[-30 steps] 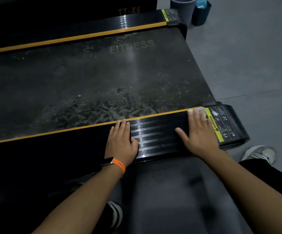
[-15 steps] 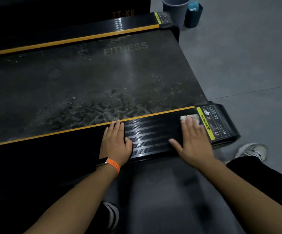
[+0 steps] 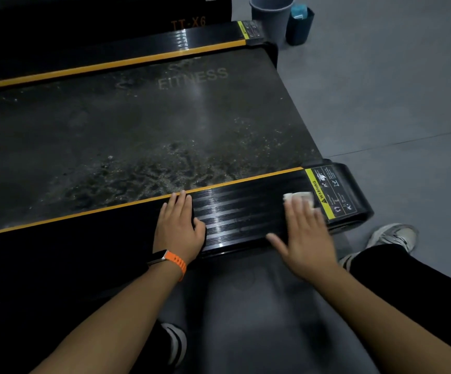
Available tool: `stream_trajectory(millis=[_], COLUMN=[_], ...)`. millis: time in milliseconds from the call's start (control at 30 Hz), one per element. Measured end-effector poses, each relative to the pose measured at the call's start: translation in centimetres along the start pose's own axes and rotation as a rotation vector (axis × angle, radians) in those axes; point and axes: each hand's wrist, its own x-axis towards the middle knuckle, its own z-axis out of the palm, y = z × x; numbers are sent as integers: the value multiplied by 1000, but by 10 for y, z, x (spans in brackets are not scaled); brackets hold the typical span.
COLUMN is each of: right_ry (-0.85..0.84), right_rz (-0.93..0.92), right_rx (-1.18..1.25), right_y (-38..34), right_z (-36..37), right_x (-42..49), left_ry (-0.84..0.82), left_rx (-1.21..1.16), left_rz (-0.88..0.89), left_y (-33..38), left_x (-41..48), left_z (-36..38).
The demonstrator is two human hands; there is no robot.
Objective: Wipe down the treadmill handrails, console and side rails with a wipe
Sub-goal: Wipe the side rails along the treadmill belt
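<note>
Head view shows my right hand [image 3: 308,238] flat, fingers straight, pressing the small white wipe [image 3: 298,197] onto the ribbed black side rail [image 3: 240,214] near its yellow warning label [image 3: 317,193]; my left hand [image 3: 178,228] lies flat alongside, fingers straight, probably bracing me.

glossy ribbed side rail [image 3: 246,211] (plastic), matt belt [image 3: 138,125]

Grey bucket [image 3: 271,14] at top edge, standing on grey floor [image 3: 394,90]. Teal container [image 3: 300,25] just beside bucket, at its right, light-blue top. White sneaker [image 3: 391,237] lower right; second sneaker [image 3: 177,344] bottom centre. Orange watch strap [image 3: 177,261] mid-frame.
</note>
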Motion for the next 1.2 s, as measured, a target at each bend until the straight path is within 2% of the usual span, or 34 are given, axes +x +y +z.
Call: stream_trajectory(millis=[67, 133, 300, 400, 533, 600, 800, 900, 1100, 1200], right_ry=[0, 14, 28, 49, 60, 70, 85, 121, 83, 58], right_rz=[-117, -154, 52, 100, -101, -157, 24, 55, -182, -269], right_rx=[-14, -38, -77, -31, 5, -14, -58, -39, -9, -7], right_y=[-21, -14, 55, 38, -17, -14, 57, 40, -58, -69], right_z=[8, 7, -6, -3, 12, 13, 1, 6, 21, 21], right_x=[-9, -10, -14, -17, -30, -33, -36, -36, -44, -41], left_ry=[-3, -4, 3, 4, 3, 4, -3, -4, -3, -2], left_rx=[8, 15, 10, 5, 4, 5, 11, 9, 13, 14], left_rz=[-1, -1, -4, -3, -4, -5, -1, -6, -7, -5], left_y=[0, 1, 1, 1, 1, 1, 0, 0, 2, 1], left_x=[0, 0, 1, 1, 2, 1, 0, 1, 0, 0], left_z=[0, 0, 1, 1, 1, 1, 2, 2, 1, 1])
